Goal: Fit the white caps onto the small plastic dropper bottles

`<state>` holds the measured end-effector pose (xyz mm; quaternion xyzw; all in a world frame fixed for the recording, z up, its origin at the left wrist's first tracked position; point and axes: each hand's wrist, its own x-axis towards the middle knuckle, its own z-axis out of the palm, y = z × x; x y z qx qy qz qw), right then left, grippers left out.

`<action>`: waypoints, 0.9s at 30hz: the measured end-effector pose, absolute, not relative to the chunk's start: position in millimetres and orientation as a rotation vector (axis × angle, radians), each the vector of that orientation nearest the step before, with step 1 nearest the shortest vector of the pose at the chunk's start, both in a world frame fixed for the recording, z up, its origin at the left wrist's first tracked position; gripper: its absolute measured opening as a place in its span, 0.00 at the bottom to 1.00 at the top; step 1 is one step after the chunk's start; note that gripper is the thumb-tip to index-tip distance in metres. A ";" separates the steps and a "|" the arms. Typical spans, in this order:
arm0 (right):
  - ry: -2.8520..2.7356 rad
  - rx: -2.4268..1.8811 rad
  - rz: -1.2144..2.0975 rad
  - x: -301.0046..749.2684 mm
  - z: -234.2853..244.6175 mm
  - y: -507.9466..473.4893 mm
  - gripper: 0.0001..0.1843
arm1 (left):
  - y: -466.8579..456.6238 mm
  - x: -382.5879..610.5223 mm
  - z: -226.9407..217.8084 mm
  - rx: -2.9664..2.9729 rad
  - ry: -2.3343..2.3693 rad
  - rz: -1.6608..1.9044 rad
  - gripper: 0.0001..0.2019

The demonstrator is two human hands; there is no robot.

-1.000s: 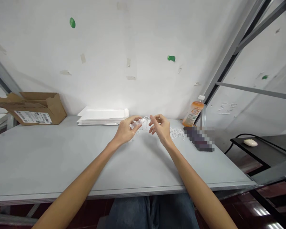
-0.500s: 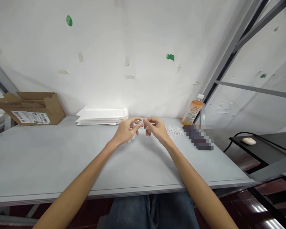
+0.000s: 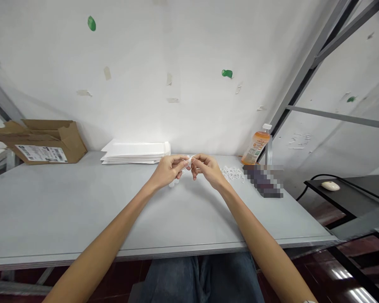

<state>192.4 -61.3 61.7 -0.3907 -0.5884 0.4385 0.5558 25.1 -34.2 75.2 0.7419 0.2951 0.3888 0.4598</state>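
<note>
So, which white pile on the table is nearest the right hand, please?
The white heap right of that hand; smaller bits lie by the left hand.

Between the left hand [image 3: 169, 170] and right hand [image 3: 208, 169], a small white piece [image 3: 188, 161] is mostly hidden. A dark object [image 3: 263, 181] at three o'clock is blurred; a cardboard box [image 3: 41, 143] at nine o'clock runs off the edge.

Hand clearance on the grey worktable [image 3: 66, 202]
Passage is afforded toward the front table edge from the left hand [image 3: 169, 170] and right hand [image 3: 208, 169]. Rightward travel is obstructed by white loops [image 3: 233, 174], a pixelated object [image 3: 263, 182] and an orange drink bottle [image 3: 255, 148]; rearward travel, by stacked white paper [image 3: 134, 152] and the wall [image 3: 177, 50].
</note>
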 end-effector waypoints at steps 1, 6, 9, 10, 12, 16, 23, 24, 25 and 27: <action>-1.395 -0.921 1.034 192.9 62.1 -61.6 0.15 | -35.0 24.3 77.1 1.800 0.715 0.945 0.18; -1.436 -0.966 0.965 196.8 63.7 -61.8 0.13 | -34.8 20.9 80.9 1.707 0.686 0.907 0.17; -1.450 -0.987 0.940 198.1 63.2 -61.0 0.13 | -32.2 21.2 78.2 1.674 0.696 0.936 0.16; -1.453 -0.983 0.948 198.0 62.7 -60.8 0.13 | -31.3 21.7 77.1 1.664 0.700 0.946 0.15; -1.463 -0.964 0.967 197.0 61.7 -60.8 0.14 | -29.6 22.8 75.3 1.646 0.715 0.963 0.13; -1.499 -0.930 0.986 193.6 60.6 -62.8 0.15 | -28.5 24.7 72.8 1.682 0.782 1.003 0.12; -1.439 -0.974 0.950 193.7 63.9 -64.2 0.15 | -31.4 25.0 69.9 2.114 0.971 1.262 0.13; -1.415 -0.984 0.945 194.3 64.1 -63.6 0.16 | -31.3 24.7 69.6 2.146 0.940 1.257 0.12; -1.396 -0.988 0.942 194.9 64.1 -62.9 0.16 | -31.0 24.4 69.4 2.165 0.913 1.247 0.11; -1.378 -0.985 0.935 195.8 63.6 -61.8 0.15 | -30.6 24.1 68.9 2.159 0.889 1.217 0.10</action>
